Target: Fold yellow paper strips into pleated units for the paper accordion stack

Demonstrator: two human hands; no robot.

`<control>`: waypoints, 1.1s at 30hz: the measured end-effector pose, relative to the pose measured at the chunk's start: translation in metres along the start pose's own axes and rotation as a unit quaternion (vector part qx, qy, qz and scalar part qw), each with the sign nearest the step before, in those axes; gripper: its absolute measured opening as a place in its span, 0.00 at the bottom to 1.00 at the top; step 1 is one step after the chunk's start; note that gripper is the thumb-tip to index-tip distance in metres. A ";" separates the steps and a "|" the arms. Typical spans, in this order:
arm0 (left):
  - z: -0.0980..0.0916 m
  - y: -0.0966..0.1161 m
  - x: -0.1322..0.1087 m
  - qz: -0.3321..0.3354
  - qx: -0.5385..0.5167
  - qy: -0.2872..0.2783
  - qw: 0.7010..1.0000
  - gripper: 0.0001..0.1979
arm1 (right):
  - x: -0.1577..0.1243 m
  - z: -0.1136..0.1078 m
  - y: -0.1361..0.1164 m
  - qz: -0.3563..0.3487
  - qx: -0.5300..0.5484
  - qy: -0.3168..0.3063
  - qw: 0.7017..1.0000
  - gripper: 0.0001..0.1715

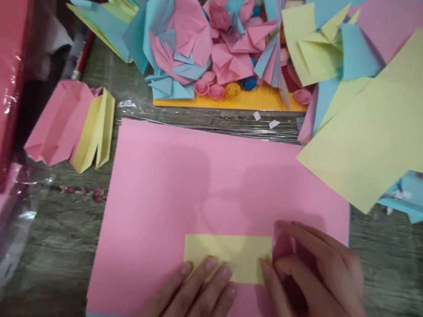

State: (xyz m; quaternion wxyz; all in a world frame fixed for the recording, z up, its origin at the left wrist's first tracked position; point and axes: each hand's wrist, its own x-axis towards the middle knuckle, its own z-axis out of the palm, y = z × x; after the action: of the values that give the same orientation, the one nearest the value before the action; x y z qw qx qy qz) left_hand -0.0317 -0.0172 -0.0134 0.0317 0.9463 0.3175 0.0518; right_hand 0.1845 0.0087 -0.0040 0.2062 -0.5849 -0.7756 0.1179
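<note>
Head view: nearest, the person's left hand [193, 301] rested palm-down, fingers slightly apart, on the lower edge of one small pale-yellow paper rectangle [229, 249]. Its right hand [320, 293] had thumb and forefinger close together at the right short edge; whether they pinched it could not be told. The rectangle, lying on one stack of large pink paper sheets [153, 197], seemed light, thin and easily creased, probably best taken by its edges. Left and beyond, on the grey-brown wooden tabletop [382, 264], lay two pleated paper pieces [62, 124], one pink, one yellow. Farther off, five coiled-paper rosettes [216, 92] lined the front of one orange board [266, 98]: three pink, one orange, one blue.
</note>
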 end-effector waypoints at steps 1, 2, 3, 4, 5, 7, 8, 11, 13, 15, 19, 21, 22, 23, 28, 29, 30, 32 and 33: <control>0.000 -0.001 0.000 0.007 0.004 0.000 1.000 0.21 | 0.000 0.000 0.000 0.002 -0.001 0.000 1.000 0.03; 0.000 -0.002 -0.001 0.011 0.006 -0.001 1.000 0.21 | 0.000 0.000 0.000 0.006 -0.002 -0.002 1.000 0.03; 0.000 -0.003 -0.001 0.012 0.006 -0.001 1.000 0.22 | 0.000 0.000 0.000 0.006 -0.001 -0.002 1.000 0.03; 0.000 -0.003 -0.001 0.011 0.007 -0.002 1.000 0.22 | 0.000 0.000 0.000 0.007 -0.001 -0.002 1.000 0.03; 0.000 -0.003 -0.002 0.011 0.006 -0.002 1.000 0.22 | 0.000 0.001 0.000 0.007 0.000 -0.001 1.000 0.03; -0.001 -0.003 -0.002 0.012 0.007 -0.002 1.000 0.22 | -0.001 0.001 0.001 -0.002 -0.001 0.001 1.000 0.03; -0.001 -0.002 -0.001 0.011 0.007 -0.001 1.000 0.22 | -0.001 0.001 0.001 -0.005 -0.002 0.002 1.000 0.04; -0.001 -0.002 -0.001 0.009 0.007 0.003 1.000 0.21 | -0.003 0.002 0.001 0.001 -0.003 0.003 1.000 0.03; -0.001 -0.001 0.000 0.009 0.006 0.003 1.000 0.21 | -0.004 0.003 0.001 0.006 -0.001 0.003 1.000 0.03; 0.000 -0.001 -0.001 0.010 0.005 0.005 1.000 0.21 | -0.005 0.003 0.001 0.004 -0.003 0.000 1.000 0.03; 0.001 -0.001 -0.001 0.009 0.005 0.009 1.000 0.20 | -0.005 0.004 0.002 0.002 -0.004 0.002 1.000 0.03; 0.000 -0.002 -0.001 0.010 0.006 0.007 1.000 0.21 | -0.004 0.003 0.002 0.003 -0.003 0.004 1.000 0.03; 0.000 -0.002 -0.001 0.010 0.006 0.005 1.000 0.21 | -0.004 0.003 0.002 0.004 -0.004 0.002 1.000 0.03; -0.001 -0.002 -0.001 0.010 0.006 0.002 1.000 0.22 | -0.003 0.003 0.002 0.004 -0.005 0.001 1.000 0.03; -0.002 -0.002 0.000 0.009 0.002 -0.002 1.000 0.20 | -0.004 0.003 0.001 0.000 -0.004 0.001 1.000 0.04; -0.002 -0.002 0.000 0.009 0.001 -0.003 1.000 0.20 | -0.005 0.003 0.001 0.002 -0.004 0.000 1.000 0.04; -0.002 -0.002 0.000 0.009 0.000 -0.001 1.000 0.20 | -0.005 0.002 0.001 0.003 -0.003 -0.001 1.000 0.03; -0.001 -0.002 0.000 0.007 -0.003 0.001 1.000 0.20 | -0.005 0.002 0.002 0.003 -0.005 -0.002 1.000 0.03; -0.001 -0.002 0.001 0.007 -0.004 0.002 1.000 0.20 | -0.005 0.002 0.002 0.002 -0.005 -0.002 1.000 0.03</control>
State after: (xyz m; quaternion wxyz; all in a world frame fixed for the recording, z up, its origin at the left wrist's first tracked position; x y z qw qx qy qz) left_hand -0.0325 -0.0153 -0.0126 0.0349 0.9482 0.3108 0.0552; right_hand 0.1865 0.0044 -0.0074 0.2009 -0.5876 -0.7753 0.1156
